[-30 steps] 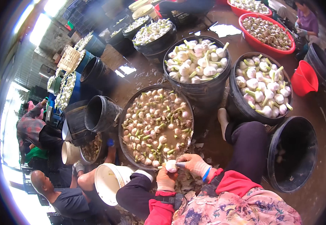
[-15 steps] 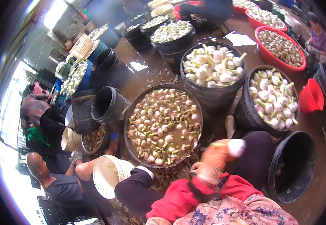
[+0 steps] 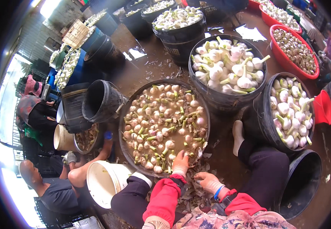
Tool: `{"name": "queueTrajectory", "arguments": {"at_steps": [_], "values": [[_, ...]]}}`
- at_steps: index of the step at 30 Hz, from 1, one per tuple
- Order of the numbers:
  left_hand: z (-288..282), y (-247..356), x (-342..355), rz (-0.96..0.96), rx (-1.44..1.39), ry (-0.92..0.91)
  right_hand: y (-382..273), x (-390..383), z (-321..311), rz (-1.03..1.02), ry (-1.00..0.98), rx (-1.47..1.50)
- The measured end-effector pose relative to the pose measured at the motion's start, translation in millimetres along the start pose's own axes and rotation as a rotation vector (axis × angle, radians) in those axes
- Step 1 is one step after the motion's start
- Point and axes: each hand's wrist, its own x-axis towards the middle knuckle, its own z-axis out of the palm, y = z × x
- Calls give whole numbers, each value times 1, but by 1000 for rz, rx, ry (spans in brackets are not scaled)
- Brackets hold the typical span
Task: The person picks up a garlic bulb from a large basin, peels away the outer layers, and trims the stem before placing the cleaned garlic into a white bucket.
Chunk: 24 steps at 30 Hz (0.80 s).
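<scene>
Left hand (image 3: pixel 181 165) is dipped into the water basin (image 3: pixel 124 142), fingers curled among soaking garlic bulbs (image 3: pixel 161 122); a grip cannot be confirmed. Right hand (image 3: pixel 208 181), loosely open, rests on peelings (image 3: pixel 190 191). Picking stage judged; one bulb must be closed on and lifted.

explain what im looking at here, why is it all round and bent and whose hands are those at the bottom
The picture comes from a wide fisheye camera worn on a person's head, looking down, so straight edges curve near the rim. The red sleeves at the bottom are that person's own arms. The gloved left hand reaches into a wide black basin of muddy water full of unpeeled garlic bulbs. The gloved right hand rests over a heap of peelings on the wet floor; whether it holds anything is hard to tell. Beyond stand black buckets of clean white garlic, an empty black bucket on the right, and red tubs further back. Other people sit working at the left.
</scene>
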Motion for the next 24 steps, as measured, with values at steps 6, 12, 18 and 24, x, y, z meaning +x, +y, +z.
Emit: {"name": "queueTrajectory", "arguments": {"at_steps": [6,12,18,24], "values": [[28,72,38,-327,639,-500,8,10,-18,106,103,75],[-12,89,20,-421,238,-618,-2,13,-14,134,173,131],[-68,133,-71,-403,-834,-677,1,15,-23,138,334,532],[-76,125,-125,-264,-850,-564,-30,-17,-25,-37,34,807]]}}
